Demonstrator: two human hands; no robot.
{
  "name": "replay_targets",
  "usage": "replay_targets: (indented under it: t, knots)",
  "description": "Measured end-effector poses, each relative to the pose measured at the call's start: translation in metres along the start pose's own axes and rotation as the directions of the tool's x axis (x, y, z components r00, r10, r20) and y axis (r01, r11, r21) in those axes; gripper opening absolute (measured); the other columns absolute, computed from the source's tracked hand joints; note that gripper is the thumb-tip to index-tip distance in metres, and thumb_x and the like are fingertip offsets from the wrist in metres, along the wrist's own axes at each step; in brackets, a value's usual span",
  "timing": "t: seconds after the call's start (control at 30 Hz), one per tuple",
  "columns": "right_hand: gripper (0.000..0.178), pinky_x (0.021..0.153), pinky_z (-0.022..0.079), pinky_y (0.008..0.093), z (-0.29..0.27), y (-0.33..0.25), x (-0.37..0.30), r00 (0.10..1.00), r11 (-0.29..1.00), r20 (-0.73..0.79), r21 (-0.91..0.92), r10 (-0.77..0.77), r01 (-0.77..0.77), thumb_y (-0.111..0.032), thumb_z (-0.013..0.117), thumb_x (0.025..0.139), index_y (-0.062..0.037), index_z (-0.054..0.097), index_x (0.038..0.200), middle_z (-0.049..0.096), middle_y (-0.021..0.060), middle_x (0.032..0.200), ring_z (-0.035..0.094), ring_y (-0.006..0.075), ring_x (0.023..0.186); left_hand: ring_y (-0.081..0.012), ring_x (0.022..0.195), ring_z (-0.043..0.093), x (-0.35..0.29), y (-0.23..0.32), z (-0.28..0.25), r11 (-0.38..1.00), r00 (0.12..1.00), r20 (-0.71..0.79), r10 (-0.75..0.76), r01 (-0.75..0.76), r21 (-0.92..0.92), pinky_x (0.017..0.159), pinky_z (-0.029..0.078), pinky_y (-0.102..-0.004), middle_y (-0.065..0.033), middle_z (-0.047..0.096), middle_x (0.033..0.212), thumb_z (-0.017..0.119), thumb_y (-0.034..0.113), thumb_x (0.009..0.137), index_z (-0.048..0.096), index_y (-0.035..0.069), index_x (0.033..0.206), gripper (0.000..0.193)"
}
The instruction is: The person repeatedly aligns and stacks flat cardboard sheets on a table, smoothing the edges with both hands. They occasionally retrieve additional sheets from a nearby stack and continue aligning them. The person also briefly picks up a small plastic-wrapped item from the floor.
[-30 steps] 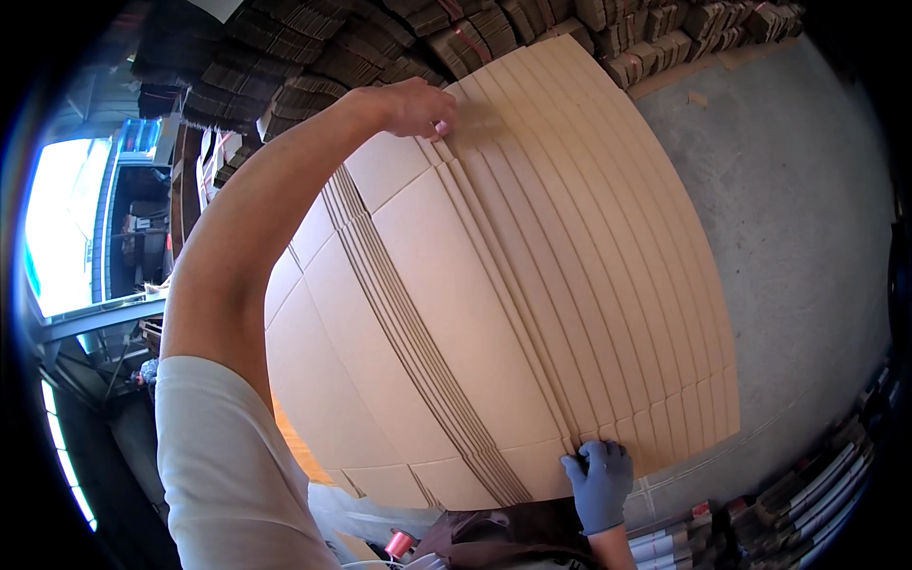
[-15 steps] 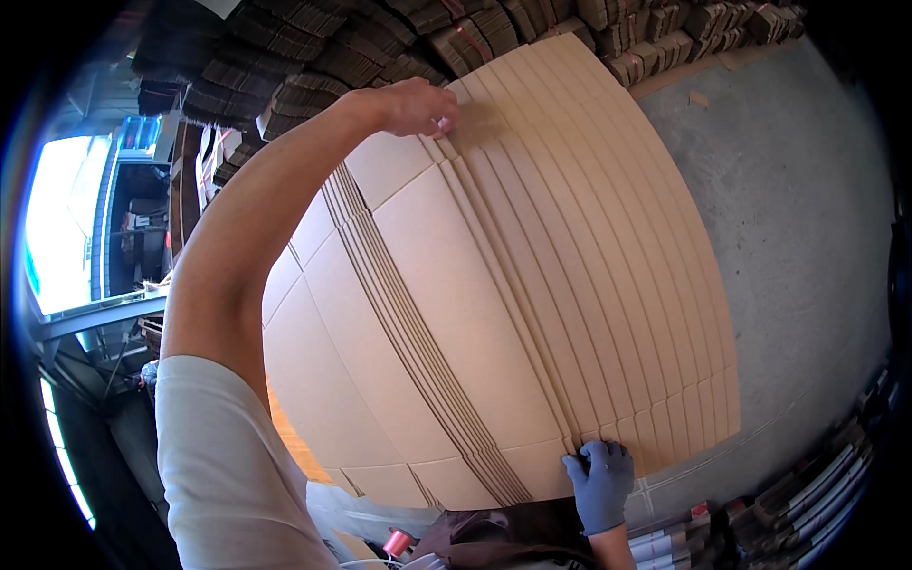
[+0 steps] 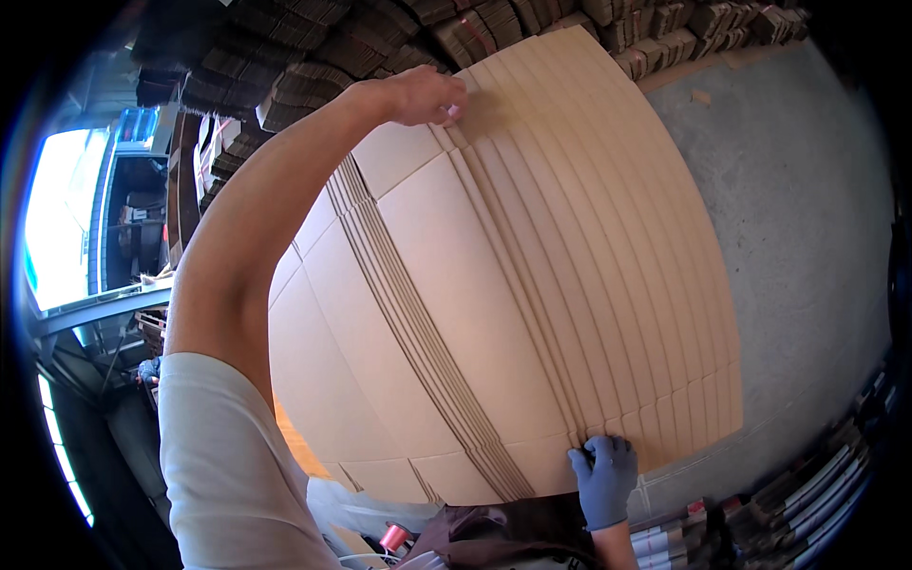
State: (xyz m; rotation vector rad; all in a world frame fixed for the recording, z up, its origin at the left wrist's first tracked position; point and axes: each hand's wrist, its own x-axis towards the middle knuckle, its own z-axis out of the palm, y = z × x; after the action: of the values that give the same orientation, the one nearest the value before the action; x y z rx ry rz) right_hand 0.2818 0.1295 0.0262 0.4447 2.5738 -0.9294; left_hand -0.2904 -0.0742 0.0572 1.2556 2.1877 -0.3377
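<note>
Wide flat cardboard sheets point(image 3: 456, 275) lie overlapped like a fan in front of me, with crease lines and slots in them. My bare left hand point(image 3: 426, 97) reaches across to the far edge, its fingers bent closed at the ends of the stepped sheets. At the near edge my right hand point(image 3: 606, 480), in a blue-grey glove, pinches the same run of sheet edges between thumb and fingers. The fingertips of both hands are partly hidden. To the right of my hands the sheets overlap in several narrow steps; on the left a second tight band of edges shows.
Bundled stacks of folded cardboard point(image 3: 313, 85) line the far side. Grey concrete floor point(image 3: 788, 209) lies to the right. More stacked bundles point(image 3: 817, 484) sit at the lower right. A pink spool point(image 3: 394, 538) is close to my body, and a metal beam point(image 3: 104, 313) runs at the left.
Both hands have shifted slightly to the right in the picture, the left also slightly farther away. The sheet edges by them have shifted similarly; both grips look the same.
</note>
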Motion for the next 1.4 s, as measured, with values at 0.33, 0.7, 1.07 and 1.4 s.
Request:
replay_targets:
  t: [0.33, 0.7, 1.07, 1.4]
  knots:
    - [0.027, 0.077, 0.047, 0.049, -0.001, 0.0, 0.001, 1.0, 0.999, -0.003, 0.034, 0.023, -0.023, -0.03, 0.078, 0.084, -0.0108, 0.061, 0.092, 0.062, 0.0113, 0.09, 0.06, 0.0352, 0.09, -0.029, 0.101, 0.063, -0.002, 0.006, 0.004, 0.999, 0.998, -0.059, -0.021, 0.02, -0.027, 0.1, 0.045, -0.0454, -0.0044, 0.063, 0.111, 0.07, 0.015, 0.092, 0.064, 0.009, 0.099, 0.011]
    - [0.027, 0.075, 0.048, 0.0496, 0.009, -0.002, 0.001, 0.996, 1.0, -0.085, 0.024, -0.013, 0.015, -0.03, 0.079, 0.083, -0.0113, 0.062, 0.092, 0.063, 0.0124, 0.091, 0.061, 0.0352, 0.088, -0.032, 0.116, 0.061, -0.018, 0.02, 0.041, 0.975, 0.869, -0.487, -0.083, 0.172, 0.141, 0.105, 0.045, -0.0482, -0.0055, 0.065, 0.127, 0.072, 0.016, 0.09, 0.065, 0.015, 0.125, 0.035]
    - [0.027, 0.075, 0.052, 0.0474, 0.02, 0.008, 0.006, 0.98, 0.995, -0.192, 0.069, -0.06, 0.074, -0.027, 0.08, 0.081, -0.0098, 0.061, 0.09, 0.066, 0.0114, 0.088, 0.065, 0.0344, 0.085, -0.0384, 0.154, 0.027, -0.121, 0.32, 0.133, 0.972, 0.934, -0.306, -0.183, 0.126, -0.196, 0.116, 0.034, -0.0631, -0.017, 0.034, 0.162, 0.087, 0.042, 0.078, 0.042, 0.015, 0.155, 0.093]
    - [0.032, 0.081, 0.055, 0.0378, -0.028, 0.061, 0.017, 0.985, 0.726, -0.151, 0.667, -0.088, 0.167, -0.037, 0.068, 0.095, -0.0053, 0.071, 0.101, 0.074, 0.0155, 0.096, 0.071, 0.0294, 0.089, -0.0389, 0.156, 0.024, -0.089, 0.291, 0.151, 0.991, 0.929, -0.358, -0.098, 0.058, -0.121, 0.121, 0.035, -0.0498, -0.0221, 0.028, 0.167, 0.09, 0.044, 0.074, 0.038, 0.01, 0.157, 0.103]
